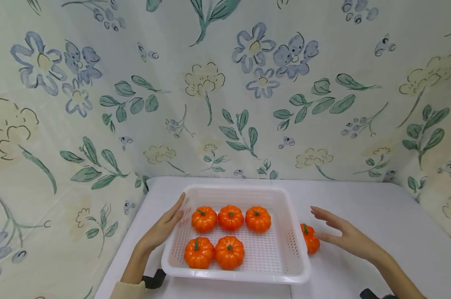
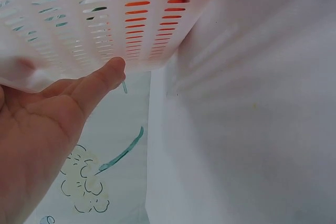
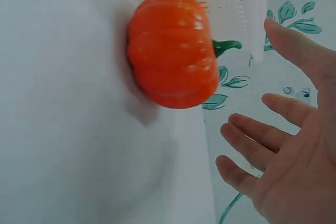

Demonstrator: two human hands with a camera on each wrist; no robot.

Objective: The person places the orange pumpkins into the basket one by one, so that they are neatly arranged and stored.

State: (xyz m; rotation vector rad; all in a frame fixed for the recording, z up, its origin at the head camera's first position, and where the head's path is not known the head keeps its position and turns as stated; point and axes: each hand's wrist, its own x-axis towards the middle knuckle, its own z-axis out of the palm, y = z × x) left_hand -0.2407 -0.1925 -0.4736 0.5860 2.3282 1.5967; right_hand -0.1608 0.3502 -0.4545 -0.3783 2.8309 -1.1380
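Observation:
A white plastic basket (image 1: 263, 272) with slotted walls holds several small orange pumpkins, three in a back row and two in front. One of the front ones is the green-stemmed pumpkin (image 1: 199, 253). Against the basket's left side lies my left hand (image 1: 162, 228), its fingers extended along the outer wall, as the left wrist view (image 2: 58, 114) also shows. Another pumpkin (image 3: 173, 51) sits on the table just outside the basket's right wall. Beside it my right hand (image 1: 346, 236) hovers with spread fingers, apart from the pumpkin in the right wrist view.
A white cloth covers the table (image 1: 378, 216). Floral fabric (image 1: 210, 137) hangs behind and at both sides. Inside the basket, bare slotted floor (image 1: 264, 251) shows at the front right.

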